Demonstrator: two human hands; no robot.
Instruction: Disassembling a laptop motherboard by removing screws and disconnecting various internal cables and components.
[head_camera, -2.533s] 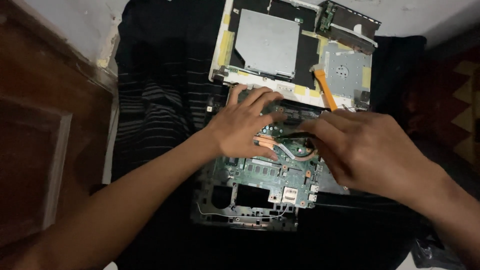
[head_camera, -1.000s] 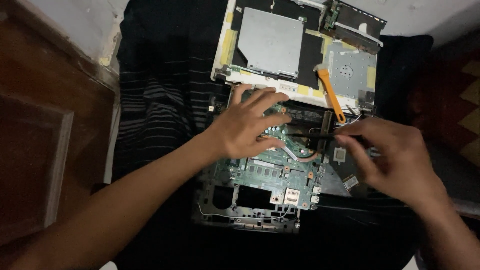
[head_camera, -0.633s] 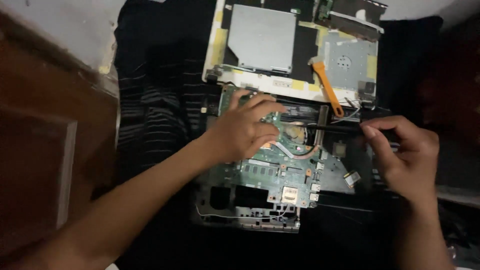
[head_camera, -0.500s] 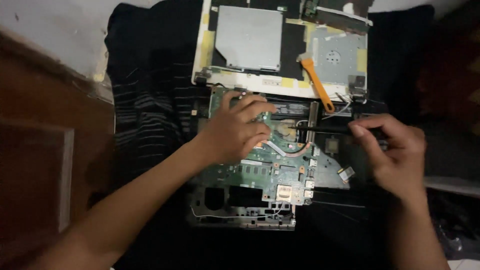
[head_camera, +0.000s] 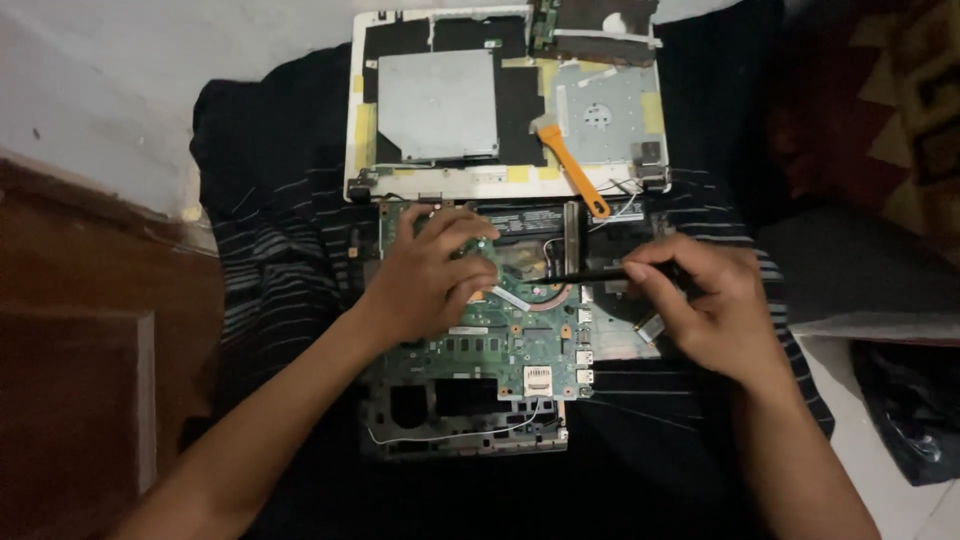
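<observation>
your left hand (head_camera: 432, 275) lies flat and spread on the green laptop circuit board (head_camera: 500, 345), fingers draped over its upper left corner, while your right hand (head_camera: 705, 305) pinches a thin black rod-like tool (head_camera: 590, 272) between thumb and fingertips, its tip aimed leftward at the copper heat pipe (head_camera: 540, 290) just beyond your left fingertips. the board sits in a dark open laptop base (head_camera: 460, 415) directly under your left palm, resting on black striped cloth (head_camera: 270, 260) spread on the floor.

the risks sit at the tool tip. held far back along its length, the rod could skid off whatever it touches and gouge the board's small parts beside the pipe, if you press harder than the grip can steady. your left palm bears on bare components; leaning weight there could flex the board or bend pins. the thin white wire (head_camera: 450, 435) looping along the base's lower edge, below your left wrist, could snag if the board shifts.

past your fingertips, the white laptop cover with its grey metal drive plate (head_camera: 440, 105) and the orange plastic pry tool (head_camera: 570, 170) lie apart from both hands; a sudden slip upward could knock the pry tool loose. the dim light makes small screws hard to tell.
</observation>
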